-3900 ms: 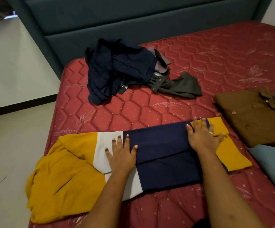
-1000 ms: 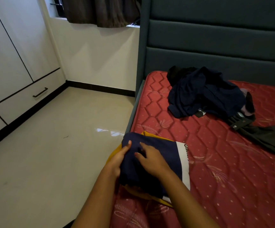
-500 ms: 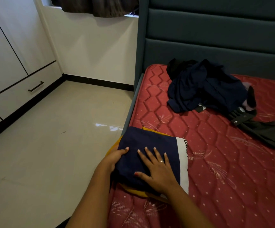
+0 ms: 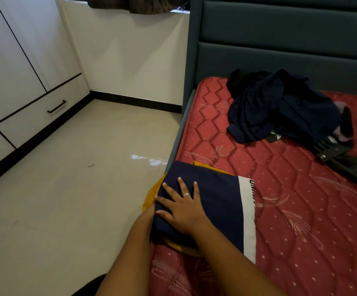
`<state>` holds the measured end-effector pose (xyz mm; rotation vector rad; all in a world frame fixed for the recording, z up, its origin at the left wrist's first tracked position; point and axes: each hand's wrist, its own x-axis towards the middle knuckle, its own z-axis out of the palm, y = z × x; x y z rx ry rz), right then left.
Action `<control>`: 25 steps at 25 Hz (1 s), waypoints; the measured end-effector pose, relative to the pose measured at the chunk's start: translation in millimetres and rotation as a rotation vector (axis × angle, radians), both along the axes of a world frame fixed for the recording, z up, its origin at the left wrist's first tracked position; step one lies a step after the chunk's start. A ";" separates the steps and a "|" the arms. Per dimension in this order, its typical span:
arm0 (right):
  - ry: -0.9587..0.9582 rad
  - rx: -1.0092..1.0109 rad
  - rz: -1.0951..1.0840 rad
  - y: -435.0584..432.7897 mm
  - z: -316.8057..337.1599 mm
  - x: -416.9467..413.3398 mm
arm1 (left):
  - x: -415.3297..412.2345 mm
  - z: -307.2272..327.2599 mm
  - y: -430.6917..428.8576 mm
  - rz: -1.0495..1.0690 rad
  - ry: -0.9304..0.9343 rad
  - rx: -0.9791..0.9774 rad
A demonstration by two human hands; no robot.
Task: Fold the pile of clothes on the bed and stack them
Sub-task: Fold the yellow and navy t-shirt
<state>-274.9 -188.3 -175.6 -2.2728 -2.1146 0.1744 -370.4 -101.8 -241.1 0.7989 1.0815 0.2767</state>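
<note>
The right hand (image 4: 184, 212) has slid left over the folded shirt (image 4: 220, 201); the left hand (image 4: 148, 214) seems tucked underneath.

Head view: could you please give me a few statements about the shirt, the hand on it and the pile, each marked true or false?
1. The right hand lies flat on the folded shirt. True.
2. The shirt sits in the middle of the mattress. False: it sits at the mattress edge beside the floor.
3. The pile lies unfolded near the headboard. True.
4. The right hand wears no ring. False: a ring shows on one finger.
</note>
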 end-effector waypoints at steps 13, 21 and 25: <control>0.034 -0.044 -0.188 -9.5 -25.9 9.4 | 14.6 74.9 31.5 0.856 -0.455 0.153; 0.148 0.142 -0.323 -77.4 -15.5 61.7 | 35.0 68.1 -69.5 -1.020 0.431 1.563; 0.155 0.205 -0.699 -95.8 -9.5 74.6 | 37.2 61.2 -71.1 -0.964 0.487 1.556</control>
